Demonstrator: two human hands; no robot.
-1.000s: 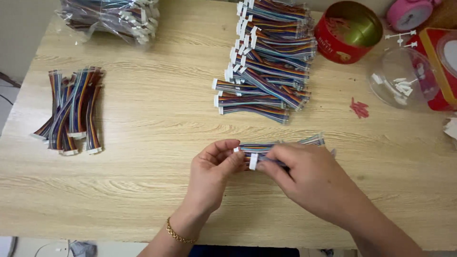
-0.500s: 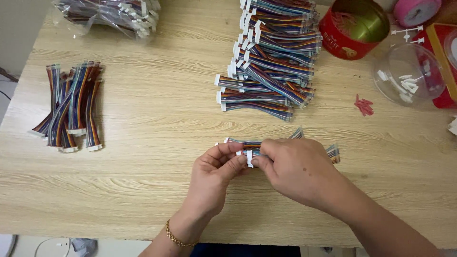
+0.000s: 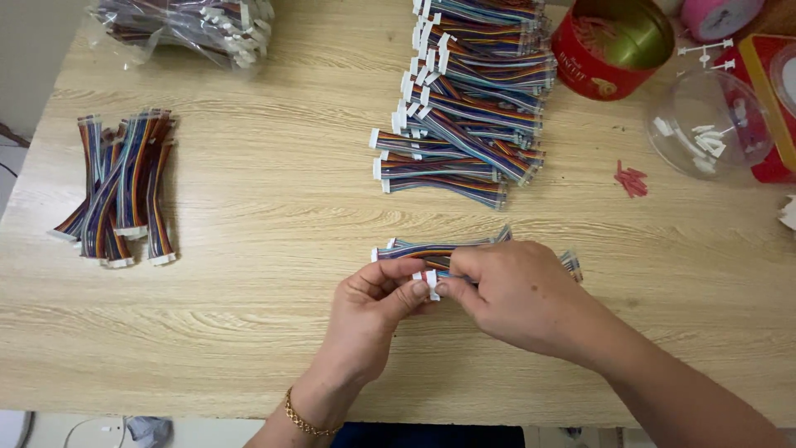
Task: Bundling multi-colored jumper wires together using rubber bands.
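Head view: both hands meet low on the wooden table (image 3: 249,332), near its front edge, over a small bundle of rainbow ribbon cables (image 3: 431,249) lying just in front of them. The left hand (image 3: 373,311) and the right hand (image 3: 514,294) pinch one white connector (image 3: 430,280) between thumb and fingertips, both closed on it. To do this step well, keep the connector square between the pads and the wires flat, not twisted, with the rest of the bundle pinned under the right palm.

The right hand covers most of the bundle, so its count is unclear. The connector's pins are too small to read. The tall cable stack (image 3: 473,99), the bagged cables (image 3: 182,25) and the red tin (image 3: 618,50) are cut off at the top; the clear bowl (image 3: 705,124) seems to hold small white parts.
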